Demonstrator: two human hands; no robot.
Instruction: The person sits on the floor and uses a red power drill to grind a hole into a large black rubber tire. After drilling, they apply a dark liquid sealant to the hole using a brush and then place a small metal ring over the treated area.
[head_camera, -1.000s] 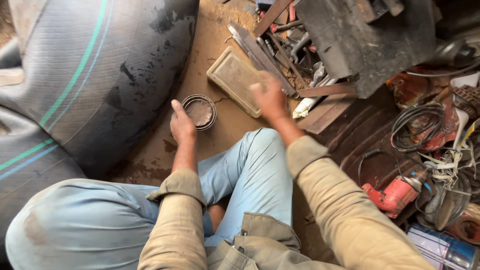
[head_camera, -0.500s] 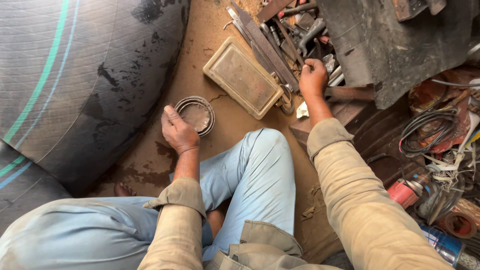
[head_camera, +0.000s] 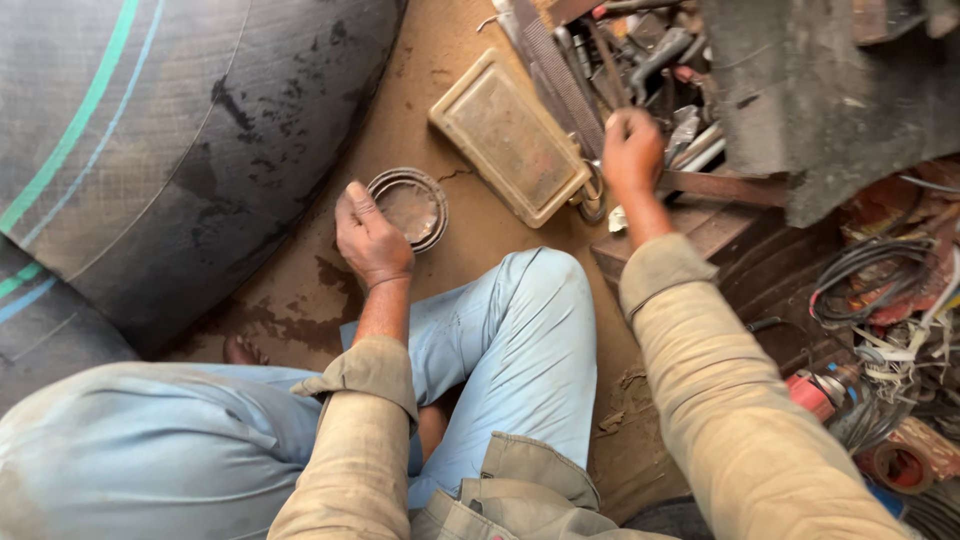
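Head view showed the person seated on a dirt floor beside a large black tyre with green and blue stripes. The left hand gripped the rim of a round metal tin that sat on the floor just left of a flat tan rectangular case. The right hand reached into a heap of metal tools, fingers curled; whether it grasped anything could not be told. 1 red power tool lay near tangled cables.

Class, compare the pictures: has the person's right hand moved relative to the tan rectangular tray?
Yes. The right hand moved from above the tan tray to its right, into the tool pile.
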